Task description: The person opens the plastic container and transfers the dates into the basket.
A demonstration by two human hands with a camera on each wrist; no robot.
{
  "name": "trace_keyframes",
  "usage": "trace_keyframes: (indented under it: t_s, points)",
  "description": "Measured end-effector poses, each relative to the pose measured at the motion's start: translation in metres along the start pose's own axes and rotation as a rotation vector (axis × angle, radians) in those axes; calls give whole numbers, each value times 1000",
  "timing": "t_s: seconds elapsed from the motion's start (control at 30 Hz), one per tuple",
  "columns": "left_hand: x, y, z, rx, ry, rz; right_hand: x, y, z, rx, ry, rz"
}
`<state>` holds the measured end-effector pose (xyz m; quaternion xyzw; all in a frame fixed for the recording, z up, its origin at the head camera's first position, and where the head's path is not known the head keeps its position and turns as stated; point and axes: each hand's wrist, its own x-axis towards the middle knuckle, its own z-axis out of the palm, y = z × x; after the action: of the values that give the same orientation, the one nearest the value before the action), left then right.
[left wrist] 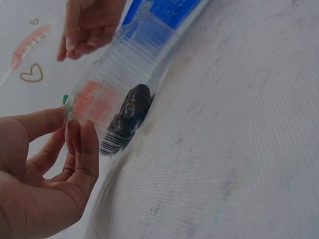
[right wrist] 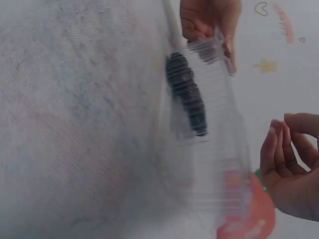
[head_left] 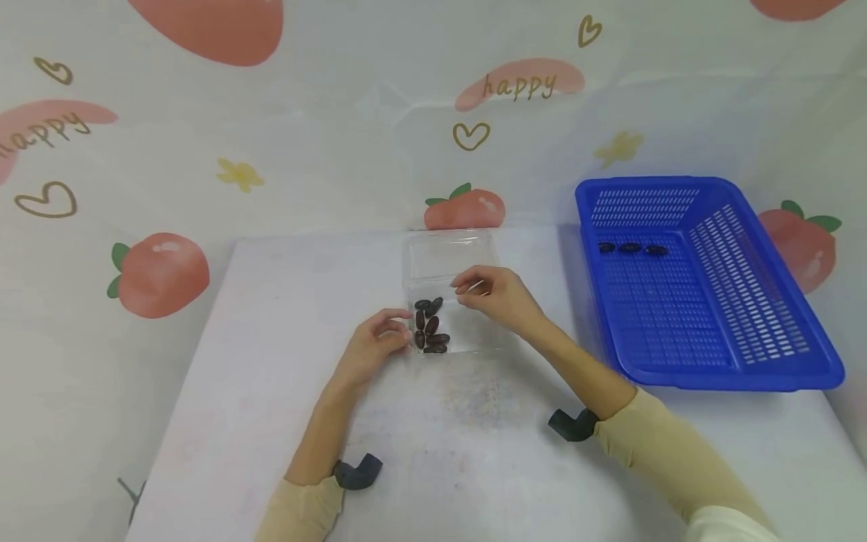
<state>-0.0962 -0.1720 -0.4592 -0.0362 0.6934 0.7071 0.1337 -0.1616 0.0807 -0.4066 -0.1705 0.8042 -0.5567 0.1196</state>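
The box (head_left: 476,331) with fruits (head_left: 432,326) in its left half lies left of the basket (head_left: 734,379), near back edge of the table (head_left: 291,293).

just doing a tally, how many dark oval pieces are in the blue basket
3, in a row near the far-left corner of the blue basket: left piece, partly hidden by the basket's left rim; middle piece; right piece. More could be hidden behind that rim.

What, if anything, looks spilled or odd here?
A discoloured, speckled patch marks the white tabletop just in front of the clear box, unlike the paler surface around it. No dark oval pieces look spilled.
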Motion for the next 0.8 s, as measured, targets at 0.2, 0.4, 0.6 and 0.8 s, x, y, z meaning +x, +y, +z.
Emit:
trace_keyframes:
  t_s: [0.2, 0.4, 0.6, 0.8]
  points:
    - [0, 0, -1, 3, -14, 15, 10, 14, 16, -30, -8, 13]
    - [1, -1, -2, 34, -23, 29, 17, 24, 23, -63, -10, 33]
    - [2, 2, -3, 86, -26, 43, 24, 27, 29, -120, -34, 26]
    - [4, 4, -4, 123, -29, 33, 26, 30, 37, -259, -42, 57]
